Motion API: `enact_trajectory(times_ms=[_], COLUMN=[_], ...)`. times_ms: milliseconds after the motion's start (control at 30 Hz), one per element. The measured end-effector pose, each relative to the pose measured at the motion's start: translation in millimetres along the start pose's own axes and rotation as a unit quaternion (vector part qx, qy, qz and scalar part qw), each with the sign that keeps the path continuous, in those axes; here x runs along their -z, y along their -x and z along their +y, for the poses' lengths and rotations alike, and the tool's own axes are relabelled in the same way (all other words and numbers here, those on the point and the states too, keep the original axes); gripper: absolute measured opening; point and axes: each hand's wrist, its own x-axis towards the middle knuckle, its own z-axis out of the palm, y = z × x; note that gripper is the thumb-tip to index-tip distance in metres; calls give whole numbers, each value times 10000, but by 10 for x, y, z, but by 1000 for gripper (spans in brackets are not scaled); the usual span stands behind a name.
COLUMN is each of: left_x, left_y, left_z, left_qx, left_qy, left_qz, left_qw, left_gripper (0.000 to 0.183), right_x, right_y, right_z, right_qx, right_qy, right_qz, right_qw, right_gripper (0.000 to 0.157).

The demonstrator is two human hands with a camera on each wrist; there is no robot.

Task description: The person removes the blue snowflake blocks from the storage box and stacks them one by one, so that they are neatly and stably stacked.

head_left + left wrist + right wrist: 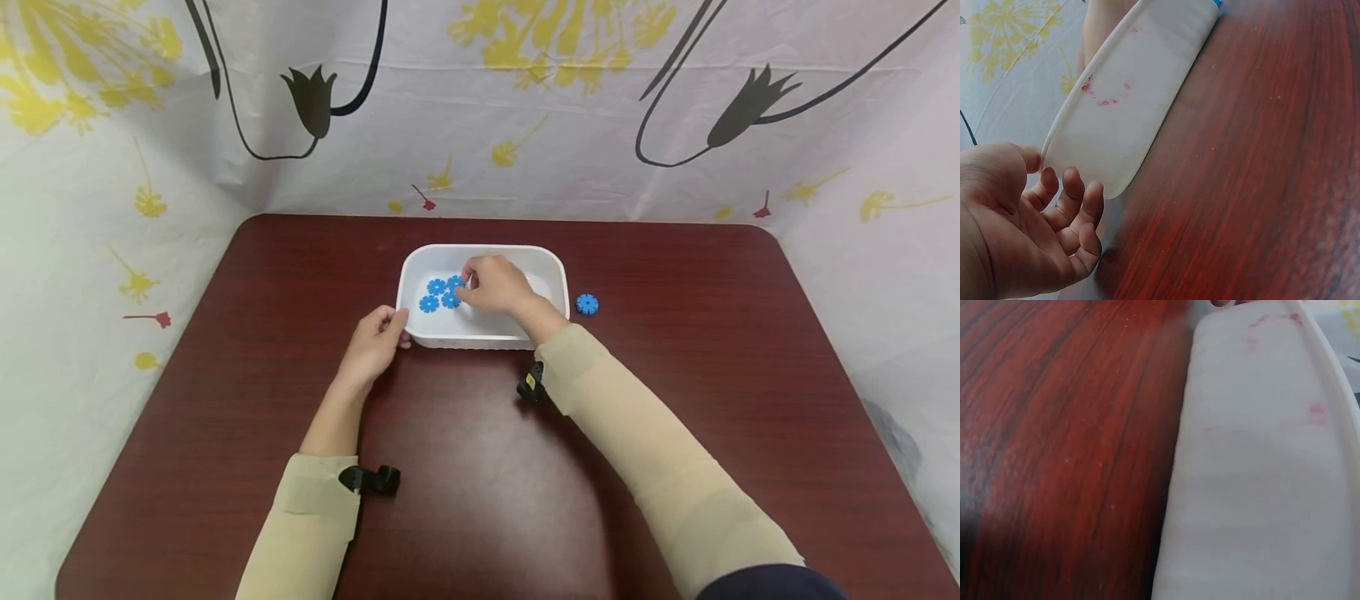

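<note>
A white plastic tray [480, 342] stands on the table, and several blue notched discs [429, 303] lie in its left half. My left hand [371, 346] grips the tray's front left corner. In the left wrist view the thumb is on the rim and the other fingers curl along the outer wall [1122, 87]. My right hand [498, 285] reaches over the front rim into the tray, thumb and fingertips pinching at a blue disc [454, 282]. The right wrist view shows mostly the outer wall [1254, 487]; the right hand's fingers are hidden there.
Just right of the tray, more blue notched discs [587, 304] sit in a small stack on the dark red-brown table [465, 467]. A patterned white cloth [525, 183] hangs behind the table's back edge. Pink marks [1107, 102] show on the tray's outside.
</note>
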Motion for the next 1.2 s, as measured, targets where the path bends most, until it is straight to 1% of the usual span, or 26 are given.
enact_trajectory(times_ms=[200,367,633,767,867,1000,1200], left_x=[3,-3,-4,-5,-9,-16,-23], left_y=[-5,-15,-12,-1,6,9,13], left_z=[-10,-19,-23,-12,-9,-13,-4], left_qx=[-1,-48,-65,-98,-107,-82,-44], left_qy=[5,9,28,57,72,60,22], left_qz=[-27,-60,-38,-18,-17,-12,13], left_qw=[10000,10000,10000,9999,9999,9999,10000], left_gripper=[36,36,34,34,34,34,35], right_x=[-93,-140,-174,-179,-174,-165,-159], right_y=[-54,-74,-97,-100,-98,-86,-61], right_z=[-60,-83,-105,-101,-105,-118,-91], right_qx=[17,-96,-74,24,117,141,211], right_qy=[150,424,697,828,897,942,978], right_qz=[-294,-454,-684,-731,-772,-822,-824], right_qw=[9995,9980,9952,9939,9929,9921,9916], right_gripper=[21,25,31,30,33,35,27])
